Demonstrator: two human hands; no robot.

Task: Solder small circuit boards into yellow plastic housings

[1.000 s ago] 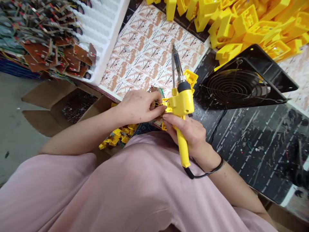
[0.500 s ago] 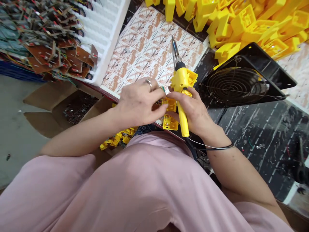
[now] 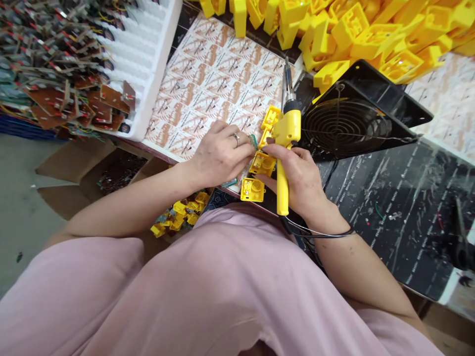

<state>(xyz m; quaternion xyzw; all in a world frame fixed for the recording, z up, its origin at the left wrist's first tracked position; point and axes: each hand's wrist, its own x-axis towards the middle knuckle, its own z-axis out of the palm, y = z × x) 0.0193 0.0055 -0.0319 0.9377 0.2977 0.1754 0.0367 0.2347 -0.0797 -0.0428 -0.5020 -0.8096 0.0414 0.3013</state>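
My right hand (image 3: 299, 173) is wrapped round the handle of a yellow soldering gun (image 3: 288, 127), its metal tip pointing away from me over the table. A row of small open yellow plastic housings (image 3: 253, 190) lies beside it, and my right fingers reach down among them. My left hand (image 3: 224, 153), with a ring, is closed with fingers curled downward just left of the row. A green circuit board (image 3: 253, 142) shows at its fingertips, partly hidden. Another green board edge (image 3: 230, 183) peeks out below the palm.
A white foam tray (image 3: 148, 84) holds many brown circuit boards (image 3: 48, 104) at the left. Yellow housings (image 3: 356, 32) are heaped at the back right, behind a black fan (image 3: 345, 123). Open cardboard boxes (image 3: 63, 163) stand below the table's left edge. Scissors (image 3: 462, 237) lie far right.
The soldering gun has turned, its tip swinging right, and sits further from the left hand. More of the yellow housings and green boards shows. The view has shifted slightly.
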